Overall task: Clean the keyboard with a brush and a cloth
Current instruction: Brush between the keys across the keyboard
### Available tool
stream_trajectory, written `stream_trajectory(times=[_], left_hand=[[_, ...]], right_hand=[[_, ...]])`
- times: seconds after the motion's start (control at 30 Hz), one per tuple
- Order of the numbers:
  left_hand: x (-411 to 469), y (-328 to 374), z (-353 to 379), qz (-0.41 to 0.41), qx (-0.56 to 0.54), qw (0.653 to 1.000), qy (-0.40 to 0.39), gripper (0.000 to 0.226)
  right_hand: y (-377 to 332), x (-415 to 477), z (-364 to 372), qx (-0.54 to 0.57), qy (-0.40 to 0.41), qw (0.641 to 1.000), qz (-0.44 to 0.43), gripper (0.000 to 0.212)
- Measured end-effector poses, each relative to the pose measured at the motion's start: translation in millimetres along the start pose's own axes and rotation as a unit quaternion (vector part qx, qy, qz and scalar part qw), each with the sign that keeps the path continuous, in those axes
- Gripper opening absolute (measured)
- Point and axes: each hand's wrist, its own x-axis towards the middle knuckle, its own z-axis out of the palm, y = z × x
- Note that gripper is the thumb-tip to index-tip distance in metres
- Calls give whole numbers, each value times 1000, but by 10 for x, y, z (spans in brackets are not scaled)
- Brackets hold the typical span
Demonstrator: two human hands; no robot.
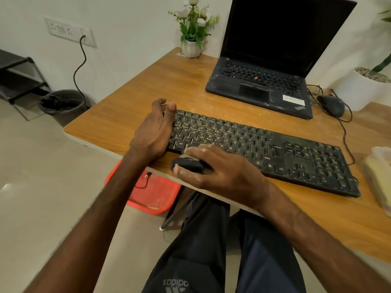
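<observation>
A seated person cleans a black full-size keyboard (264, 149) that lies slantwise across a wooden worktop (148, 81). The right hand (220, 168) grasps a small dark brush (187, 163) with a rounded body, fingers curled over it, at the keyboard's front edge near the space bar. The left hand (151, 134) is released, loosely cupped against the keyboard's left end and holding nothing.

To brush well, that left hand should probably brace the board while short strokes run along the gaps between key rows, sweeping grit toward the near edge.

The keys are matt plastic with yellowed lettering and pale dust specks. The worktop has an orange wood grain smeared with whitish powder. Behind stands an open, dusty black laptop (264, 81). No cloth can be made out.
</observation>
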Motion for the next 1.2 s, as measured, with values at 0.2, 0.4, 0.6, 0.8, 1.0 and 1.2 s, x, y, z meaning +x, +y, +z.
stream_trajectory(times=[0.2,0.4,0.6,0.8,1.0,1.2], left_hand=[[2,-10,23,1,-13,1000,0,119],[-10,10,10,3,-8,1000,1,118],[8,4,22,-4,-13,1000,10,121],[-5,10,-6,-10,-44,999,1,124],[0,0,2,-8,-51,999,0,124],[-10,-18,-5,1,-64,998,-1,115]], right_hand=[[47,-692,-481,93,-24,982,162,46],[181,-419,-497,178,283,890,311,61],[-263,-153,3,25,134,970,200,63],[-225,-3,-22,128,240,918,290,61],[134,-372,-263,64,236,869,431,60],[147,-206,-182,149,200,881,402,61]])
